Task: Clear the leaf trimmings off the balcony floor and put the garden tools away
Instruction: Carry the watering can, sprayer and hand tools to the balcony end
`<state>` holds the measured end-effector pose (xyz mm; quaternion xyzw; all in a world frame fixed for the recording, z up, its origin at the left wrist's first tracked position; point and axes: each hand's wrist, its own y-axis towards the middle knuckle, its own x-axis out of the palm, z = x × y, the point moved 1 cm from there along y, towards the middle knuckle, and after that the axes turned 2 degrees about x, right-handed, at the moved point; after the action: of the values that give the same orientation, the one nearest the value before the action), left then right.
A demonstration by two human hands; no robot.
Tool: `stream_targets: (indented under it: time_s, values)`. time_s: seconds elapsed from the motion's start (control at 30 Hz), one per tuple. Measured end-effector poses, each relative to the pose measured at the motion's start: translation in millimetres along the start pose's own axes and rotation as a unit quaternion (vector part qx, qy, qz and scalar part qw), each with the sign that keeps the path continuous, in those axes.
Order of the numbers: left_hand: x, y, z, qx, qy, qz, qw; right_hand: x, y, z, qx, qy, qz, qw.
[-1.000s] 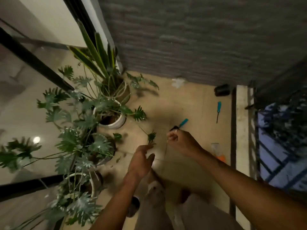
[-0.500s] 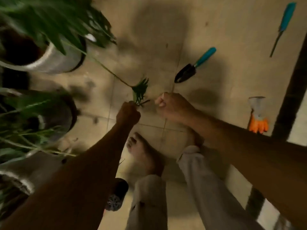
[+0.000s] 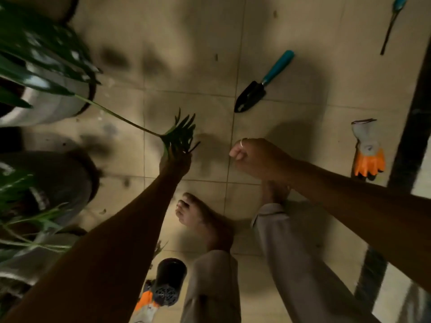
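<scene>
Two bare hands hang low over the tiled floor. The left hand has its fingers curled tight round the base of a dark green leaf, whose lobes fan out just beyond the fingers. A long thin stem runs from the leaf away to the left, up to the foliage over a white pot. The right hand, just right of the left and apart from it, is balled in a fist with a ring on one finger. The light is dim, but it appears to hold nothing. Beyond the right fingers, near but not touching, a trowel with a black blade and teal handle lies flat on the floor. Farther beyond and to the right lies a thin tool with a teal handle, partly cut off by the frame edge. An orange and grey glove lies well to the right of the fist. Small leaf scraps lie behind the left fingers, beside the forearm and near a bare foot.
</scene>
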<state>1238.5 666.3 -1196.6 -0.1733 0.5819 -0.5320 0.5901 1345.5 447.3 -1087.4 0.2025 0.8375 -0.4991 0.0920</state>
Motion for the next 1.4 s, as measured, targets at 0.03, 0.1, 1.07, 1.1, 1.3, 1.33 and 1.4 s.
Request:
stream_targets:
  time_s: [0.03,0.1,1.07,1.1,1.3,1.33,1.4]
  values:
    - [-6.1,-11.4,12.6,0.01,0.007,-0.036,0.999,-7.9,-9.1,-8.9,-0.001,0.006,0.002,1.0]
    - [-22.6,-40.4,34.9,0.008,-0.085,-0.094,0.992,-26.8,-32.1,-31.4,-0.007,0.018,0.004,1.0]
    - [-271.4,-651.9,378.4,0.297,-0.232,-0.077,0.923,-303.3,-558.5,-234.6,-0.033,0.31,0.259,0.914]
    - [-274.2,-667.3,383.3,0.321,-0.209,-0.076,0.921,-305.8,-574.1,-236.8,-0.036,0.321,0.288,0.901]
    - [-278.4,-736.8,401.4,0.475,-0.082,-0.117,0.868,-303.2,-651.7,-232.9,-0.035,0.446,0.415,0.792]
    - [-279.1,-747.5,403.0,0.489,-0.07,-0.139,0.858,-298.7,-666.0,-231.4,-0.037,0.467,0.437,0.768]
    - [-277.8,-764.1,403.4,0.498,-0.063,-0.18,0.846,-288.1,-690.8,-227.8,-0.039,0.498,0.476,0.724]
